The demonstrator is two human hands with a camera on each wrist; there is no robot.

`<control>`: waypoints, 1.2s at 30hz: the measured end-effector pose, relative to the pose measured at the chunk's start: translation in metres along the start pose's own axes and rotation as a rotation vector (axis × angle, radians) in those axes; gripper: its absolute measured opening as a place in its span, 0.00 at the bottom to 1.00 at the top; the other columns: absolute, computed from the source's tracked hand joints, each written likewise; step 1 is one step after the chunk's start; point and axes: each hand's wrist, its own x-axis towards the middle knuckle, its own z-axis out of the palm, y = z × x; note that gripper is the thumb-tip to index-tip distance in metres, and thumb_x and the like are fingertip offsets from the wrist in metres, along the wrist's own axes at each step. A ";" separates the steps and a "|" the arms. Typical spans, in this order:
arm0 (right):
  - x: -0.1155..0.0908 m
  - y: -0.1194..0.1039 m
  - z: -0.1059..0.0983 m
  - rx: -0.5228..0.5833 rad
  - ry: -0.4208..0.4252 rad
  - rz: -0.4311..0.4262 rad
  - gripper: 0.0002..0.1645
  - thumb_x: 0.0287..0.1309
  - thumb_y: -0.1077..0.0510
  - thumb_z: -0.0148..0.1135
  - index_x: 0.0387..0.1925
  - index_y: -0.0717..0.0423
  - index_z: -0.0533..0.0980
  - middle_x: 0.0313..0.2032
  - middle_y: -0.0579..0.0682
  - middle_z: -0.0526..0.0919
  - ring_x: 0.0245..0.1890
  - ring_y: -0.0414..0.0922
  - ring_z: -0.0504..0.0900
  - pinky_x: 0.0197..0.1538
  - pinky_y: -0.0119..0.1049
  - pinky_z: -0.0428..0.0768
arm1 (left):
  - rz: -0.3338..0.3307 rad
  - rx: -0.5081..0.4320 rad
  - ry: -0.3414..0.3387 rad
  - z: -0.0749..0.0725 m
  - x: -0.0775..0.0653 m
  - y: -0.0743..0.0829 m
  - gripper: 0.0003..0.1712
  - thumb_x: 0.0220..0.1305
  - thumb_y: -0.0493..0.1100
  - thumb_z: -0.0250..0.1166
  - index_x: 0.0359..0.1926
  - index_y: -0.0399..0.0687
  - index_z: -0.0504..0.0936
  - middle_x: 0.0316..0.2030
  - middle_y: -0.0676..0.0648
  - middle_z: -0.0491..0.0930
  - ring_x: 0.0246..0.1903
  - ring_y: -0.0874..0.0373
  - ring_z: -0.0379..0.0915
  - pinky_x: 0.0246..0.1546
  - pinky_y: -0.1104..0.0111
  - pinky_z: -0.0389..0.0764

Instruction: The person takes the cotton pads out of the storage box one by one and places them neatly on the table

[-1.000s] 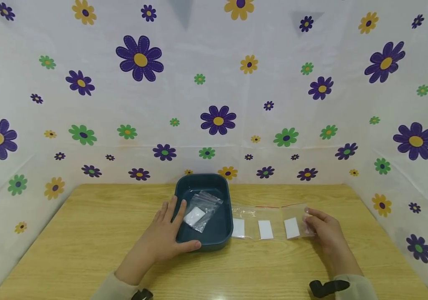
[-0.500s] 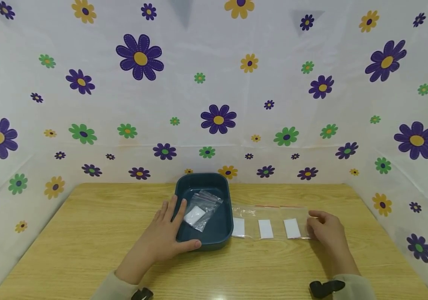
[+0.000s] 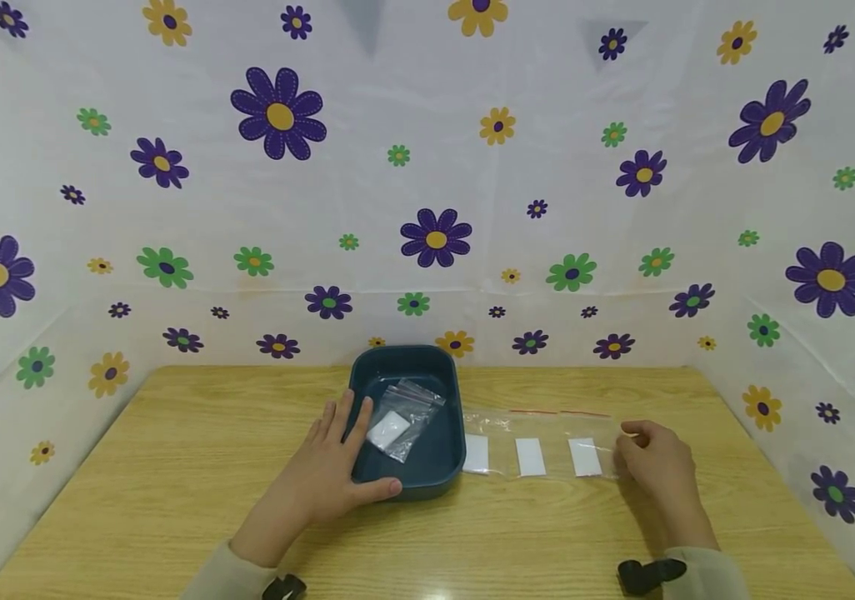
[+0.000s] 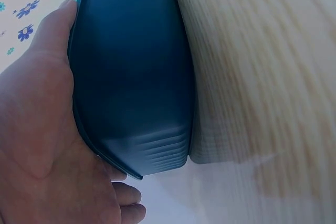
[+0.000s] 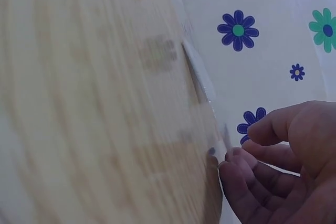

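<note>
My left hand point(image 3: 330, 471), fingers spread, rests along the left rim and near corner of a dark teal plastic bin point(image 3: 427, 477); in the left wrist view the palm lies against the rim of the bin point(image 4: 131, 66). Inside lie clear zip bags point(image 3: 416, 412) with a white rectangle on top. Right of the bin, a row of clear zip bags with red seal lines lies flat, showing white rectangles left, middle point(image 3: 530, 457) and right point(image 3: 585, 457). My right hand point(image 3: 660, 462) is at the right end of the rightmost bag, fingers loosely bent, nothing visible between thumb and forefinger.
A light wood-grain table point(image 3: 517, 533) carries everything. A white cloth with purple, yellow and green flowers point(image 3: 435, 237) surrounds it at the back and sides. Dark straps point(image 3: 652, 575) sit at both sleeves.
My right hand has let go of the rightmost bag's raised right edge and shifted slightly right; that bag now lies flat. The left hand and the bin have stayed put.
</note>
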 end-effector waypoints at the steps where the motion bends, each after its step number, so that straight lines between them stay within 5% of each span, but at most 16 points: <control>1: 0.001 0.001 0.000 -0.002 0.002 0.000 0.26 0.67 0.53 0.55 0.60 0.66 0.75 0.46 0.64 0.84 0.36 0.50 0.81 0.32 0.36 0.77 | -0.001 0.004 0.000 0.000 0.000 0.000 0.70 0.49 0.86 0.55 0.80 0.51 0.42 0.79 0.38 0.33 0.77 0.34 0.30 0.73 0.41 0.46; 19: -0.001 -0.003 -0.003 0.105 -0.009 0.041 0.26 0.68 0.52 0.54 0.61 0.63 0.75 0.50 0.64 0.81 0.40 0.50 0.80 0.33 0.34 0.80 | -0.002 -0.003 -0.011 0.000 -0.001 0.000 0.70 0.49 0.85 0.55 0.80 0.50 0.44 0.79 0.38 0.34 0.77 0.34 0.30 0.73 0.40 0.47; 26: -0.001 -0.011 -0.002 0.311 -0.059 0.082 0.26 0.69 0.54 0.56 0.63 0.62 0.73 0.48 0.60 0.81 0.39 0.45 0.83 0.37 0.35 0.85 | 0.002 -0.003 -0.003 -0.001 -0.001 0.000 0.70 0.49 0.86 0.55 0.80 0.50 0.43 0.79 0.38 0.34 0.77 0.33 0.31 0.73 0.40 0.47; 36: -0.004 -0.027 -0.001 0.604 -0.210 0.017 0.30 0.73 0.51 0.55 0.68 0.65 0.67 0.46 0.48 0.82 0.43 0.41 0.82 0.46 0.32 0.84 | -0.002 -0.006 -0.004 -0.003 -0.002 0.000 0.70 0.49 0.85 0.56 0.80 0.50 0.43 0.79 0.37 0.34 0.77 0.33 0.30 0.73 0.40 0.47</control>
